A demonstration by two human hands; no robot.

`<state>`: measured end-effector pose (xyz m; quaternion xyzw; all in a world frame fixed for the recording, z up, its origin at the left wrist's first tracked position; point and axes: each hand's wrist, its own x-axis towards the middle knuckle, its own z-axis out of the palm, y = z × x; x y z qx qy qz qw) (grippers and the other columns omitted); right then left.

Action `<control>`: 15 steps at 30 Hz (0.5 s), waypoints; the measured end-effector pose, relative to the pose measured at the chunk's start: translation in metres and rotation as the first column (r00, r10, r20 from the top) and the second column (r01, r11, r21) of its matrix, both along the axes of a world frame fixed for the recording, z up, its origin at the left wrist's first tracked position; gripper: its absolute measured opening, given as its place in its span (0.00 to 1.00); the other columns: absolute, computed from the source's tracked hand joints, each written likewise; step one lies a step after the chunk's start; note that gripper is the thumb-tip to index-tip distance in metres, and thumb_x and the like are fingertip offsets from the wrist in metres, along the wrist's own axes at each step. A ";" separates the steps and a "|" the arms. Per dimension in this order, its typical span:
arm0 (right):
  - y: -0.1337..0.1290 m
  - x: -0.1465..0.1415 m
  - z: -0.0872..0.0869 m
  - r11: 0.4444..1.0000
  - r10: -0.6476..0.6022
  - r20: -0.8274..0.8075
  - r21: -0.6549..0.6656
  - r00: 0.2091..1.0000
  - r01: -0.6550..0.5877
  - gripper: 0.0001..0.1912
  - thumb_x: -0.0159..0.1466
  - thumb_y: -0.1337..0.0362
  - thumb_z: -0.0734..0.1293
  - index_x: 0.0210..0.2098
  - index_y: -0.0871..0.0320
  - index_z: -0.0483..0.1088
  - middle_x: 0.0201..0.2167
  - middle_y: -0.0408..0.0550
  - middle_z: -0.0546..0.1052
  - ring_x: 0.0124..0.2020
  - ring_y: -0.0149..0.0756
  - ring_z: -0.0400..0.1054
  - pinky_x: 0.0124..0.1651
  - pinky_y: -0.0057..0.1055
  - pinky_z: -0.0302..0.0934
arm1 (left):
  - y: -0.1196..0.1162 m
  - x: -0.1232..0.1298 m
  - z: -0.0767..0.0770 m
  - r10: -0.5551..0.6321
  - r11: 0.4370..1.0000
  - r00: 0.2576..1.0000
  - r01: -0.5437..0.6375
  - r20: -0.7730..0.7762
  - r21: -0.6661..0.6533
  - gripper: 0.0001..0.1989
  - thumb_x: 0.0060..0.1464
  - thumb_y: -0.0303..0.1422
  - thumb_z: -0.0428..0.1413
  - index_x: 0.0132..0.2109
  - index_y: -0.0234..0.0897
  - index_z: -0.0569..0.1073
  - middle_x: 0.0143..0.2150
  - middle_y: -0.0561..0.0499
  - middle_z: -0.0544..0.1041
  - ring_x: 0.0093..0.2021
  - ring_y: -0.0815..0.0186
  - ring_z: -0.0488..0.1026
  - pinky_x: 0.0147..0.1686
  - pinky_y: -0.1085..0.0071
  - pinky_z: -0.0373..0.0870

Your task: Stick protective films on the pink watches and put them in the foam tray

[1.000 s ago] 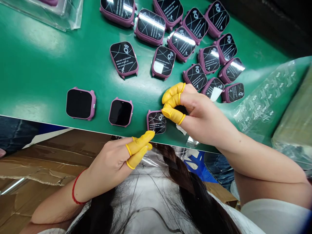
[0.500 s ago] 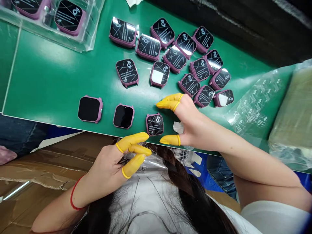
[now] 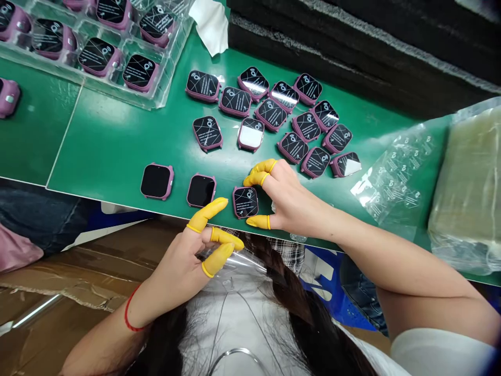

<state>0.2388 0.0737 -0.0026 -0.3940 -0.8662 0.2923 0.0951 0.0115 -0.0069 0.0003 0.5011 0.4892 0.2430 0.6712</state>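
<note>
A purple smartwatch case (image 3: 246,202) with a printed film on its screen lies near the table's front edge. My right hand (image 3: 287,196), in yellow finger cots, has its fingertips at the watch's far edge and its thumb at the near edge. My left hand (image 3: 195,250) hovers just off the table edge, its thumb and middle finger pinched and its index finger stretched out; whether something thin is between the tips I cannot make out. To the left lie two watches with bare dark screens, one nearer (image 3: 201,190) and one farther left (image 3: 157,181).
Several film-covered watches (image 3: 271,114) lie grouped farther back. A clear tray (image 3: 158,99) of watches stands back left, beside a white cloth (image 3: 211,26). Dark foam (image 3: 332,62) borders the back. A sheet of clear films (image 3: 395,172) and a wrapped stack (image 3: 465,183) lie right.
My right hand has moved left and closed in around the near film-covered watch. My left hand's index finger has lifted away from its other fingers. The view has shifted, showing more of the tray.
</note>
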 end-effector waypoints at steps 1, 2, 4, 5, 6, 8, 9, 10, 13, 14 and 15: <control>0.001 0.000 -0.001 1.000 -0.001 -0.007 0.002 1.000 0.001 0.23 0.57 0.59 0.72 0.48 0.59 0.63 0.49 0.58 0.67 0.49 0.48 0.59 0.52 0.48 0.58 | 0.000 0.002 0.000 0.010 0.999 1.000 -0.009 0.013 -0.033 0.35 0.61 0.34 0.56 0.69 0.41 0.48 0.38 0.51 0.82 0.38 0.67 0.79 0.42 0.71 0.75; 0.001 0.000 -0.001 1.000 -0.002 -0.020 0.008 1.000 0.002 0.22 0.56 0.60 0.72 0.47 0.59 0.63 0.48 0.57 0.67 0.49 0.48 0.60 0.52 0.48 0.58 | 0.001 0.003 -0.001 0.021 0.998 0.999 -0.019 0.028 -0.064 0.37 0.61 0.34 0.56 0.70 0.42 0.46 0.39 0.51 0.82 0.38 0.67 0.79 0.42 0.71 0.75; 0.001 -0.001 0.001 1.000 -0.002 -0.077 0.013 0.997 0.003 0.21 0.56 0.61 0.72 0.45 0.58 0.62 0.47 0.56 0.68 0.48 0.47 0.61 0.51 0.46 0.59 | 0.002 0.007 -0.002 0.041 0.993 0.997 -0.032 0.071 -0.116 0.40 0.61 0.35 0.57 0.71 0.43 0.41 0.41 0.50 0.80 0.38 0.68 0.79 0.42 0.70 0.75; -0.001 -0.001 0.003 1.000 -0.003 -0.122 0.000 0.992 0.003 0.21 0.56 0.61 0.72 0.45 0.58 0.62 0.45 0.55 0.69 0.47 0.46 0.62 0.50 0.45 0.60 | 0.003 0.008 -0.003 0.045 0.991 0.994 -0.032 0.097 -0.129 0.42 0.61 0.35 0.57 0.71 0.44 0.38 0.42 0.50 0.80 0.37 0.68 0.79 0.41 0.70 0.76; -0.002 -0.001 0.006 1.000 -0.005 -0.173 -0.029 0.985 0.000 0.21 0.56 0.61 0.72 0.45 0.57 0.62 0.44 0.53 0.70 0.46 0.44 0.63 0.49 0.43 0.61 | 0.005 0.010 -0.003 0.046 0.991 0.991 -0.029 0.126 -0.132 0.44 0.60 0.34 0.57 0.71 0.45 0.36 0.44 0.49 0.79 0.37 0.68 0.79 0.41 0.69 0.76; -0.007 -0.002 0.012 0.992 -0.018 -0.254 -0.129 0.967 -0.016 0.23 0.56 0.60 0.73 0.46 0.57 0.61 0.42 0.51 0.71 0.43 0.40 0.65 0.46 0.39 0.63 | 0.008 0.014 -0.004 0.035 0.993 0.983 -0.014 0.182 -0.115 0.45 0.59 0.34 0.58 0.71 0.48 0.36 0.49 0.46 0.77 0.38 0.67 0.79 0.41 0.69 0.76; -0.010 -0.002 0.015 0.982 -0.033 -0.273 -0.185 0.961 -0.019 0.23 0.56 0.60 0.73 0.46 0.57 0.61 0.41 0.50 0.72 0.41 0.38 0.65 0.44 0.37 0.64 | 0.010 0.016 -0.004 0.027 0.995 0.978 -0.008 0.205 -0.096 0.44 0.59 0.33 0.59 0.71 0.49 0.38 0.52 0.44 0.76 0.41 0.66 0.79 0.42 0.68 0.76; -0.013 -0.002 0.017 0.971 -0.051 -0.279 -0.238 0.959 -0.018 0.23 0.56 0.60 0.72 0.47 0.57 0.62 0.40 0.49 0.72 0.39 0.36 0.65 0.43 0.36 0.65 | 0.012 0.017 -0.004 0.020 0.997 0.975 -0.004 0.220 -0.074 0.43 0.58 0.33 0.59 0.71 0.50 0.42 0.56 0.43 0.74 0.44 0.65 0.79 0.44 0.68 0.76; -0.017 -0.002 0.024 0.919 -0.139 -0.327 -0.394 0.935 -0.001 0.23 0.58 0.63 0.71 0.50 0.57 0.61 0.38 0.45 0.70 0.35 0.32 0.63 0.39 0.32 0.64 | 0.015 0.021 -0.001 0.032 0.999 0.977 -0.033 0.212 0.002 0.37 0.58 0.32 0.60 0.69 0.48 0.51 0.61 0.42 0.70 0.51 0.62 0.77 0.50 0.66 0.75; -0.018 -0.002 0.025 0.884 -0.184 -0.361 -0.468 0.914 -0.007 0.24 0.58 0.64 0.70 0.52 0.57 0.61 0.37 0.44 0.69 0.34 0.30 0.62 0.38 0.31 0.64 | 0.015 0.021 0.000 0.048 0.998 0.979 -0.054 0.200 0.029 0.36 0.57 0.32 0.60 0.68 0.47 0.53 0.61 0.43 0.71 0.51 0.62 0.77 0.51 0.65 0.75; -0.018 -0.002 0.026 0.833 -0.231 -0.389 -0.553 0.892 -0.026 0.24 0.58 0.64 0.70 0.52 0.58 0.61 0.35 0.43 0.69 0.33 0.29 0.61 0.37 0.30 0.64 | 0.014 0.022 0.002 0.066 0.996 0.981 -0.076 0.182 0.054 0.35 0.57 0.32 0.60 0.67 0.46 0.54 0.60 0.43 0.72 0.51 0.62 0.77 0.51 0.65 0.75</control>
